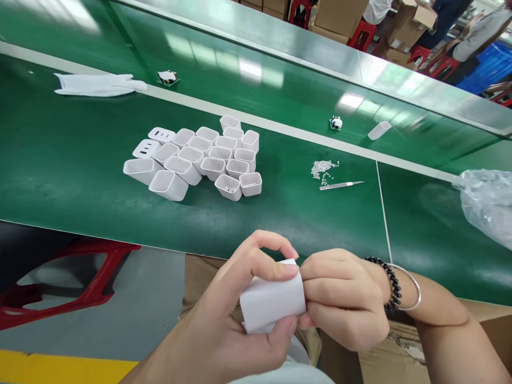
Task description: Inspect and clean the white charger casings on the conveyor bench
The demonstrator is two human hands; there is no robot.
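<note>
The left hand [236, 304] is gripping a white plastic charger shell [272, 301], with the thumb lying across its top edge and the fingers wrapping beneath it. The right hand [344, 298] is pressing against the right end of the same shell, its fingers curling tight at the opening; whether anything small is being pinched between them cannot be told. A dark beaded bracelet [390, 285] and a thin silver bangle [414, 290] are sitting on the right wrist. The shell is being held in the air over the lap, just in front of the near edge of the green conveyor belt [60, 160].

On the belt, well beyond the hands, a cluster of empty white charger shells [200, 157] is standing packed together, most with openings facing up. To the right of it, a small heap of tiny clear parts [324, 169] is lying just beside a pair of tweezers [342, 185]. Farther back, a small circuit board [336, 124] and 1 single shell [379, 130] are lying near each other. A white glove [98, 85] is lying at the far left, with another circuit board [168, 78] just beside it. A clear plastic bag [486, 205] is resting at the right edge. A red stool [80, 277] is standing under the belt.
</note>
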